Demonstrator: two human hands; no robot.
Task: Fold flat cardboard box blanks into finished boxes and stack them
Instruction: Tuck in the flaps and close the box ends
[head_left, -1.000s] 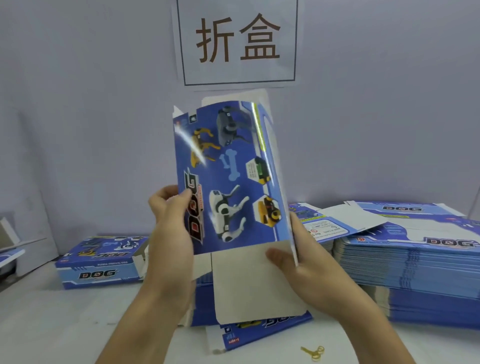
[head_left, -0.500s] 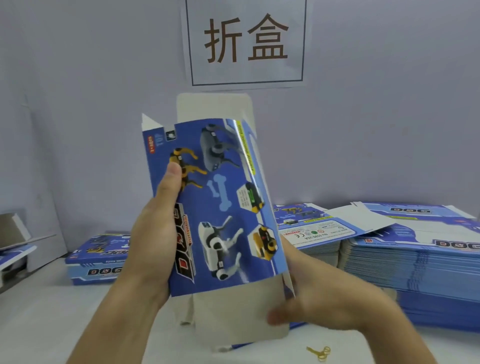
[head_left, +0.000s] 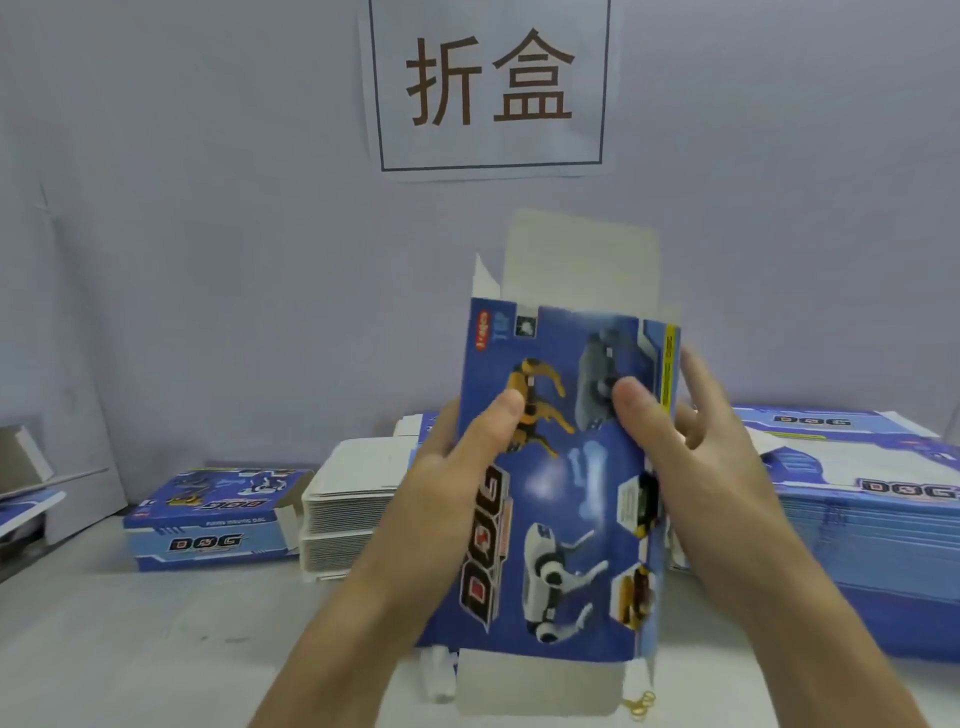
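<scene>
- A person holds a blue printed box blank (head_left: 563, 483) upright in mid-air above the counter (head_left: 156, 649), in front of a wall sign (head_left: 488, 85) bearing two Chinese characters.
- The left hand (head_left: 457, 478) grips the blank's left edge, thumb across the printed face; the right hand (head_left: 691, 457) clasps the right edge, thumb on the front and fingers (head_left: 698, 379) reaching behind.
- The blank looks light and thin, likely stiff along its panels but ready to bend at the scored creases; its glossy print may be slippery. Holding it by the two long edges, as here, seems the safest grip for squaring it open.
- Plain grey flaps stand open at top (head_left: 582, 254) and bottom (head_left: 540, 686), not yet tucked.
- A finished box (head_left: 213, 525) lies at the left of the counter; beside it sits a pile of white card sheets (head_left: 353, 504).
- A tall stack of flat blanks (head_left: 857, 525) fills the right side, close behind the right wrist, and could catch the box's flaps as it swings.
- A small gold object (head_left: 641, 704) lies just below the lower flap; what it is cannot be told.
</scene>
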